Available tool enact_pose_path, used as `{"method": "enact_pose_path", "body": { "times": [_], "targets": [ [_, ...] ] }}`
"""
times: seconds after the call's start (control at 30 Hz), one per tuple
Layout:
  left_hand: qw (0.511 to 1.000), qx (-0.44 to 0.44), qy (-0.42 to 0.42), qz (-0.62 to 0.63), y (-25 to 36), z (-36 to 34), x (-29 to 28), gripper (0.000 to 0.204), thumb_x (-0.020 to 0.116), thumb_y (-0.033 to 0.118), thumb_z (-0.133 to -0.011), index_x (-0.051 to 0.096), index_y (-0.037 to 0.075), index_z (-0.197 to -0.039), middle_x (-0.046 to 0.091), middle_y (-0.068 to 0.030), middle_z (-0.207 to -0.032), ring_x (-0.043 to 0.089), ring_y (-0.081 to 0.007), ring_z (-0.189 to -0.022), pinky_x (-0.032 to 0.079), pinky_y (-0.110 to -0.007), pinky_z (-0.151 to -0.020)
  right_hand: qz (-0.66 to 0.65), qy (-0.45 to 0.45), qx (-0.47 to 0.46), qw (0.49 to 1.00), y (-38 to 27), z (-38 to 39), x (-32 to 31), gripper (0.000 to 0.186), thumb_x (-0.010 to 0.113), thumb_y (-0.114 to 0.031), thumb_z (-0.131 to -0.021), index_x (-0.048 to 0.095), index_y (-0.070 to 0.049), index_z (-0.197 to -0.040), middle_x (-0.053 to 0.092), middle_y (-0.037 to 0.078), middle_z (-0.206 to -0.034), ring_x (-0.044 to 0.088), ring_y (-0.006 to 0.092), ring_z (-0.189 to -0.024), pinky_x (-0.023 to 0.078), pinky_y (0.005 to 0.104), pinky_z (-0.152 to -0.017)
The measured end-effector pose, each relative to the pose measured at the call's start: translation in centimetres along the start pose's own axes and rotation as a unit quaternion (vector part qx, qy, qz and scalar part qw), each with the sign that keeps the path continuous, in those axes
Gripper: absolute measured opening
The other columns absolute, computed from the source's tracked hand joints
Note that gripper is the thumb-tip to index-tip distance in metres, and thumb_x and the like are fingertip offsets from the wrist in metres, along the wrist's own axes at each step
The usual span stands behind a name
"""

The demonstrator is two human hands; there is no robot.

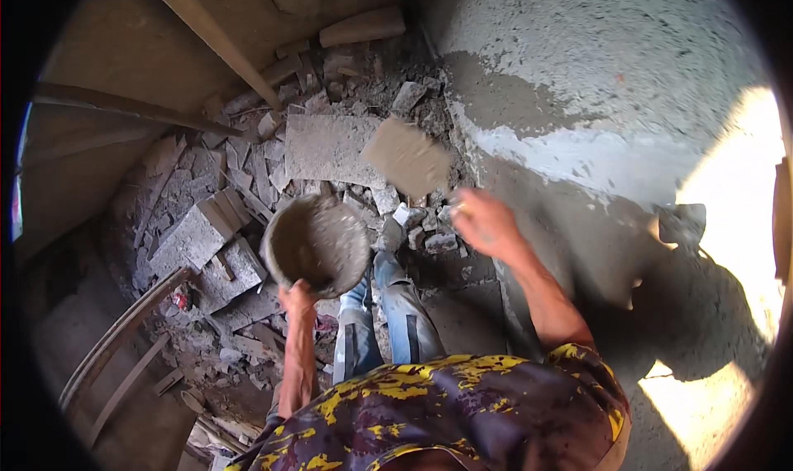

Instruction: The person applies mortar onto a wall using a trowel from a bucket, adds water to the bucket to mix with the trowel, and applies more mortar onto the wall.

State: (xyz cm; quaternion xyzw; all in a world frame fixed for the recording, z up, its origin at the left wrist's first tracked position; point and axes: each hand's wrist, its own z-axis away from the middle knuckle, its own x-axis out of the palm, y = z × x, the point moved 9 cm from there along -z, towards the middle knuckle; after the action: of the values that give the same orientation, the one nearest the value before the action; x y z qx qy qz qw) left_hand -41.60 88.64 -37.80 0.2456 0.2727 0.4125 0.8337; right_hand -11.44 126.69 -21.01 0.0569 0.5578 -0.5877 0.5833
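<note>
Nearest the camera is the worker's own dark shirt (429,409), splashed with yellow, with dusty blue jeans (405,318) below it. The left hand (297,298) grasps the near rim of a round bowl (282,244), its fingers hooked over the edge; the bowl tilts toward the camera and shows wet grey mortar (329,238) inside, in front of the shins. The right hand (486,222) is out to the right of the bowl, well apart from it, its fingers curled around what appears to be the handle of a trowel (406,159). Blur hides the exact grip, but the trowel's flat tan blade shows just beyond the hand, over the rubble (439,242) and overlapping a pale slab (326,147) in view. To the right rises a rough wall (636,50), with a darker, damp-looking patch (508,95) above a whitish band (578,153). The step in hand seems to be working mortar from bowl to wall, with the trowel between the two rather than touching either. The next move probably calls for a firm wrist and a controlled blade angle, with the left hand steadying the bowl so that nothing slops out, and careful footing beside the loose debris.
</note>
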Motion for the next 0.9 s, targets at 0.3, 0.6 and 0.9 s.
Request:
{"method": "enact_pose_path", "body": {
  "times": [0.3, 0.6, 0.9],
  "targets": [
    [0.975, 0.173, -0.119, -0.070, 10.9, 7.3, 15.6, 0.052, 0.052, -0.004, -0.076, 0.049, -0.004, -0.127, 0.064, -0.0133, -0.104, 0.060, -0.0183, -0.087, 0.048, -0.029, -0.078, 0.274, -0.112, -0.090, 0.951, -2.9, -3.6, 13.0, 0.033, 0.054, -0.010, -0.079, 0.054, 0.000, -0.110, 0.060, 0.020, -0.099, 0.064, 0.0343, -0.087, 0.054, 0.0419, -0.074],
    [0.980, 0.151, -0.129, 0.011, 11.8, 5.7, 8.3, 0.040, 0.053, 0.002, -0.070, 0.055, 0.000, -0.110, 0.058, -0.0036, -0.091, 0.052, -0.0149, -0.081, 0.044, -0.029, -0.073, 0.013, -0.143, -0.059, 0.988, -7.3, 1.5, 15.1, 0.027, 0.060, -0.028, -0.081, 0.054, -0.005, -0.094, 0.064, 0.021, -0.084, 0.062, 0.0425, -0.083, 0.049, 0.0526, -0.072],
    [0.992, 0.045, -0.024, 0.115, 8.0, 2.7, -7.2, 0.049, 0.047, -0.004, -0.069, 0.049, 0.002, -0.117, 0.059, -0.0089, -0.101, 0.063, -0.0259, -0.086, 0.057, -0.038, -0.072, -0.106, -0.191, -0.183, 0.958, -17.3, 0.7, 15.9, 0.033, 0.061, -0.033, -0.085, 0.055, -0.002, -0.096, 0.063, 0.016, -0.077, 0.064, 0.0318, -0.067, 0.051, 0.0434, -0.062]
  ]
}}
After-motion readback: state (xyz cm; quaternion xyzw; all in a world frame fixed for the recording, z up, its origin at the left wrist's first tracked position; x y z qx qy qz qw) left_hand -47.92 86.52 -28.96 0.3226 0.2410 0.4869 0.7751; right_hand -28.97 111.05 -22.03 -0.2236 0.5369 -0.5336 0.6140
